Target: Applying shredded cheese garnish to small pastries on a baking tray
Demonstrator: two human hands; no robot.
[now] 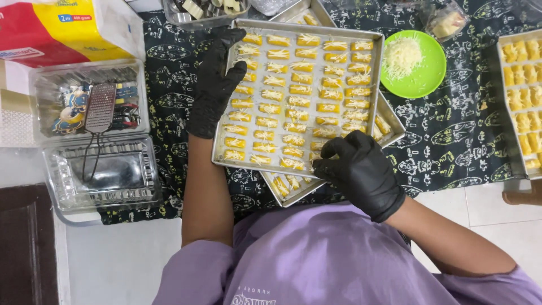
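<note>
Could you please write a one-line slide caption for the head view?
Black-gloved left hand steadies a metal tray of yellow pastries; right hand pinches grated cheese at its near edge.

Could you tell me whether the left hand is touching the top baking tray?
Touching: in the head view, the gloved left hand lies over the top baking tray's left rim.

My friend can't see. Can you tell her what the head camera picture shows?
Two black-gloved hands work over a silver metal baking tray filled with rows of small yellow pastries topped with grated cheese. The left hand holds the tray's edge; the right hand pinches cheese over the near row. A round green plate of cheese sits nearby.
</note>
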